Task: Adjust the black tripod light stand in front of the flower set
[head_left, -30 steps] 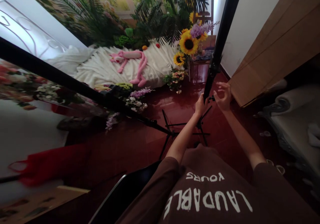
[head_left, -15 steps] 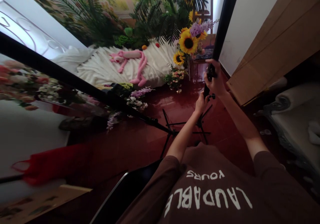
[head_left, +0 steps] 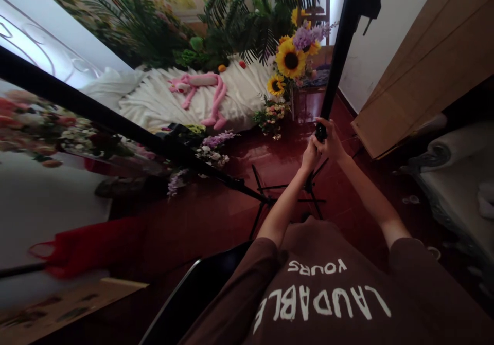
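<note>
A black light stand [head_left: 336,72] rises at a tilt on the right, its upper end outside the view and its spread legs on the floor. My left hand [head_left: 310,156] is closed around the pole, low down. Just above it, my right hand [head_left: 330,137] is closed at a black collar [head_left: 320,130] on the same pole, and the two hands touch or nearly touch. Some of my fingers are hidden behind the pole. Higher up, a black lever-like clamp [head_left: 372,3] sticks out from the pole.
A second black stand [head_left: 96,113] crosses the left side. Sunflowers [head_left: 290,60] stand behind my hands. A pink plush toy [head_left: 203,81] lies on white cloth [head_left: 247,98]. Cardboard [head_left: 409,72] leans at right, a red bag [head_left: 88,244] is lower left, and a dark panel [head_left: 200,288] is beside me.
My right hand has slid down with the black collar, closer to my left hand. The clamp on the upper pole has come into view. My left hand stays almost in place.
</note>
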`<state>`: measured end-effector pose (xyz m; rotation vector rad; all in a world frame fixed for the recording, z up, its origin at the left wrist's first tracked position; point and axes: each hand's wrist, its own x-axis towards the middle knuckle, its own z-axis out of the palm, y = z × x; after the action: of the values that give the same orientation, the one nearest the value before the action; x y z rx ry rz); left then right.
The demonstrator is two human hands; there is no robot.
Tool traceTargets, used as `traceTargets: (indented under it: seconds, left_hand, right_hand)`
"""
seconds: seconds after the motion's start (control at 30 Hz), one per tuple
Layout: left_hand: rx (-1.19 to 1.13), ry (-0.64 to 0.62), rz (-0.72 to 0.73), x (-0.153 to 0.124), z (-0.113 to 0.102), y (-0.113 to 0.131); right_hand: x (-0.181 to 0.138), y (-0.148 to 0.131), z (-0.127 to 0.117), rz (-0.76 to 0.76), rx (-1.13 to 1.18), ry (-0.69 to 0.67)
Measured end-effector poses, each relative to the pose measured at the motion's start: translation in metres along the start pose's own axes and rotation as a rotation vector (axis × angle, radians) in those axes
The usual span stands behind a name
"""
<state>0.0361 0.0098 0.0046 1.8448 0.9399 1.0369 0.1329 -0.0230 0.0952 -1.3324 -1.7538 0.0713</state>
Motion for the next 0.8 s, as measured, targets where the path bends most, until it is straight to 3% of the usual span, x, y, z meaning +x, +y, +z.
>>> traceTargets:
  seconds: [0.33, 0.63, 0.8]
  left_hand:
    - [0.028, 0.073, -0.033, -0.002, 0.002, 0.004]
    - [0.034, 0.075, -0.021, -0.002, 0.005, 0.001]
    - [0.055, 0.062, -0.007, -0.001, 0.004, 0.0]
  right_hand:
    - [-0.077, 0.025, -0.037, 0.136, -0.008, -0.077]
    - [-0.068, 0.038, -0.016, 0.279, 0.082, -0.026]
    - [-0.057, 0.047, -0.003, 0.483, 0.334, -0.012]
